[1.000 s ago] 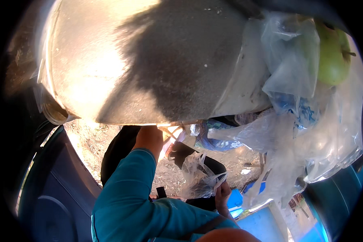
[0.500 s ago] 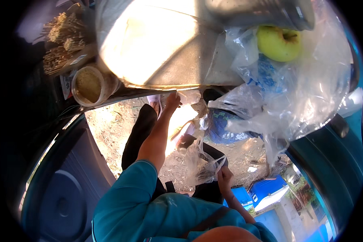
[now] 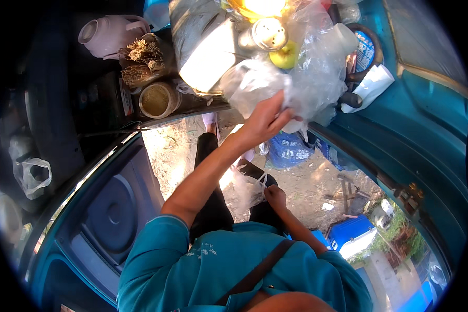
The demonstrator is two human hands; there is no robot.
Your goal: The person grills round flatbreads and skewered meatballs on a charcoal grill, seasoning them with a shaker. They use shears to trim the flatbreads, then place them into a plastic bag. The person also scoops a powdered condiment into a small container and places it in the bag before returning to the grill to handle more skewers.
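My left hand [image 3: 269, 118] reaches over the front edge of the work surface. Its fingers are closed on a crumpled clear plastic bag [image 3: 252, 86], smeared by motion. Lower down, near my right thigh, my right hand [image 3: 274, 195] grips the white handles of a thin clear plastic bag [image 3: 248, 188] that hangs below the surface; its contents cannot be made out. Just past the left hand lie a yellow-green apple [image 3: 284, 56] and a large heap of clear plastic bags [image 3: 320, 70]. A metal shaker [image 3: 269, 34] with a holed lid is beside the apple.
At the left stand an open tub of tan powder [image 3: 156, 100], bundled thin sticks [image 3: 142, 54] and a pale pink jug [image 3: 109, 35]. A dark vehicle door panel [image 3: 114, 208] borders my left, teal bodywork [image 3: 390, 130] my right. A blue bag [image 3: 287, 151] lies below the surface.
My left hand has risen from the front edge to the right, onto the plastic by the apple. My right hand still grips its bag. The view now takes in more of the surface.
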